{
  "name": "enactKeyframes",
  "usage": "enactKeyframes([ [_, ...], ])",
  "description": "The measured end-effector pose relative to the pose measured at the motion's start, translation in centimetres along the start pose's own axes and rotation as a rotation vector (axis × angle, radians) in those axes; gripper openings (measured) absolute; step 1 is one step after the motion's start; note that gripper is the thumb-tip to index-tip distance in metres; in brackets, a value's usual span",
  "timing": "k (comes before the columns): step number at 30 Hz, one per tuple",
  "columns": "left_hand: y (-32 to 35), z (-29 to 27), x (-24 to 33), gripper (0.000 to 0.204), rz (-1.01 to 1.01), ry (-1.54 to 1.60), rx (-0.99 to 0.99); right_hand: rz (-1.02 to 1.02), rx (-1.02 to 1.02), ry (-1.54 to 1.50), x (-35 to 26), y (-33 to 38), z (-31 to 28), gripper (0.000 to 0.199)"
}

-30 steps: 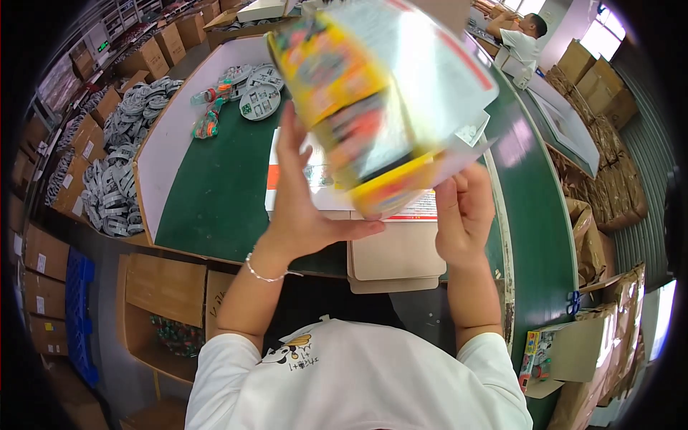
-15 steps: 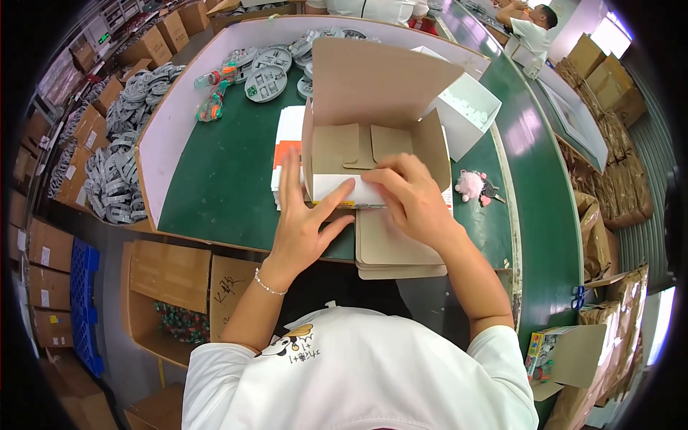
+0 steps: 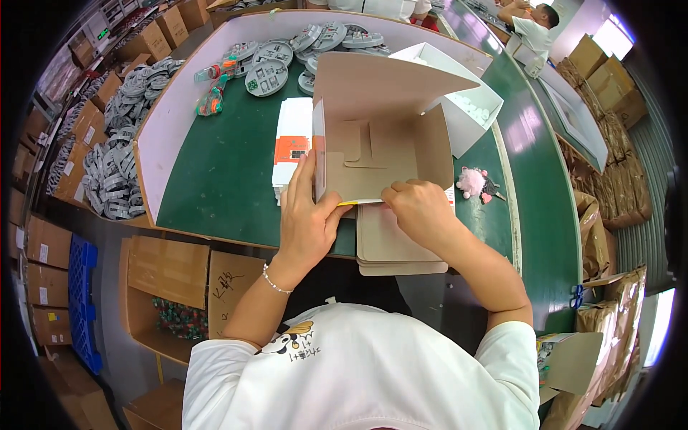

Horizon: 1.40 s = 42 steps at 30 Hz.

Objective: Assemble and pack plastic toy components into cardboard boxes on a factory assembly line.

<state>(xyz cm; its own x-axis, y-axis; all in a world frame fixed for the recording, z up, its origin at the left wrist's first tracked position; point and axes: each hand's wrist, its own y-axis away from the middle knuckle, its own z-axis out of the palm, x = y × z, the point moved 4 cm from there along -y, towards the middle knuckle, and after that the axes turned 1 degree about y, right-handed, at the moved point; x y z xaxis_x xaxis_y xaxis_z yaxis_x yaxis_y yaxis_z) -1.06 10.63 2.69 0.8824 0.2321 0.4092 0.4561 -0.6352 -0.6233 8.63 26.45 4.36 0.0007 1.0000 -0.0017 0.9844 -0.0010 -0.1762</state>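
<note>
A brown cardboard box (image 3: 401,147) stands on the green table before me, its tall lid (image 3: 390,82) raised at the far side and folded flaps showing on its bottom. My left hand (image 3: 307,218) holds the near left corner; its fingers run up along the left wall, with thumb and forefinger at the near edge. At that same near wall (image 3: 360,201), seen almost edge-on, my right hand (image 3: 423,215) grips with curled fingers. Its fingertips are partly hidden. Flat cardboard pieces (image 3: 401,251) lie stacked under the near side, jutting past the table edge.
White-and-orange printed cards (image 3: 292,147) are stacked left of the box. Behind it lie grey round discs (image 3: 266,77) and clear orange-green pieces (image 3: 212,99). At the right are a white box (image 3: 467,118) of small white pieces and a pink fluffy keychain (image 3: 471,183).
The white near flap, pressed by both hands before, now stands nearly edge-on. My right hand has closed on the near edge, and my left has shifted to the corner.
</note>
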Motion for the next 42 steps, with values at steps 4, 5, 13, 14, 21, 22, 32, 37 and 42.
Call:
enactKeyframes([
  [4,-0.4,-0.2,0.2,0.016,-0.013,-0.026,-0.032,-0.03,-0.008,-0.004,-0.3,-0.5,-0.2,0.012],
  [5,-0.5,-0.3,0.2,0.016,-0.013,-0.028,-0.031,-0.075,0.091,-0.073,-1.0,-0.6,-0.3,0.012],
  [13,-0.3,-1.4,0.9,0.019,0.047,-0.233,-0.051,-0.14,0.077,-0.139,-1.4,-0.8,-0.8,0.011],
  [14,-0.2,-1.5,0.9,0.02,0.079,-0.271,-0.076,-0.136,0.033,-0.08,-1.2,-0.7,-0.9,0.01],
  [21,-0.2,-2.4,0.1,0.021,0.151,-0.293,-0.12,-0.149,-0.35,0.398,-0.4,-1.1,-2.1,0.006],
  [22,-0.4,-2.4,0.1,0.024,0.164,-0.31,-0.138,-0.207,-0.348,0.398,-0.1,-1.2,-1.7,0.005],
  [32,-5.4,-9.8,0.8,0.043,0.15,0.056,0.029,-0.148,0.543,-0.04,1.4,-1.6,-11.0,0.013],
  [37,-13.2,-7.7,-11.3,0.045,-0.139,0.014,0.152,0.378,0.672,-0.11,15.2,-1.3,-8.2,0.019],
  [42,-16.4,1.0,-25.1,0.089,-0.393,-0.32,0.029,0.334,0.55,-0.153,17.8,-3.7,-0.7,0.034],
])
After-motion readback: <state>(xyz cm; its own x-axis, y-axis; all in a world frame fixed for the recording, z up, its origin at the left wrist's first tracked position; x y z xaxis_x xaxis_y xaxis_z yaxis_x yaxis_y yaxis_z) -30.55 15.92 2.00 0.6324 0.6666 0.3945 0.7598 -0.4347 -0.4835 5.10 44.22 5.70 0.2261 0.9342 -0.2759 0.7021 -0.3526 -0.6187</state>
